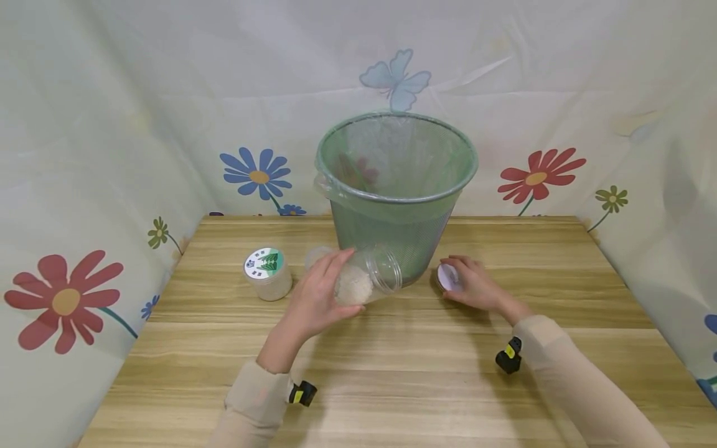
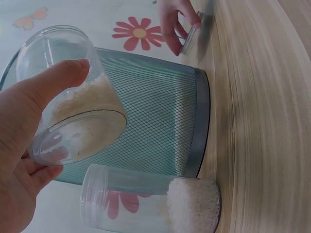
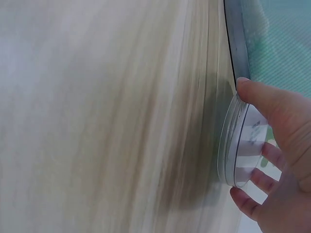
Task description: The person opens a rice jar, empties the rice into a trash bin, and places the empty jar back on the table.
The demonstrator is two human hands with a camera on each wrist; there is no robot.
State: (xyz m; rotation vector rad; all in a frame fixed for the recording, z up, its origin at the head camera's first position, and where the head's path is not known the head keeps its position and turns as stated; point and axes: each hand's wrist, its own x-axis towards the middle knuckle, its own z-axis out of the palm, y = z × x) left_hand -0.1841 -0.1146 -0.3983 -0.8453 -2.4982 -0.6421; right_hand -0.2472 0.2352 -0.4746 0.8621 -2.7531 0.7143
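Observation:
My left hand [image 1: 313, 298] grips a clear plastic jar [image 1: 385, 269] around its side, thumb and fingers on opposite sides. The jar is tilted, its mouth towards the right, above the table in front of the bin. White rice [image 2: 88, 99] lies inside near its base. With thumb and fingers, my right hand [image 1: 476, 285] holds a round clear lid [image 3: 241, 143] by its edge, low at the table right of the bin. Whether the lid touches the wood I cannot tell. Behind my left hand stands another clear jar [image 2: 141, 196] with rice, mostly hidden in the head view.
A green mesh bin [image 1: 386, 227] with a clear liner stands at the table's back. On the left is a rice jar [image 1: 271, 287] with a green-and-white labelled top. The wooden table [image 1: 414, 379] meets a flower-printed curtain [image 1: 185, 99] behind and at both sides.

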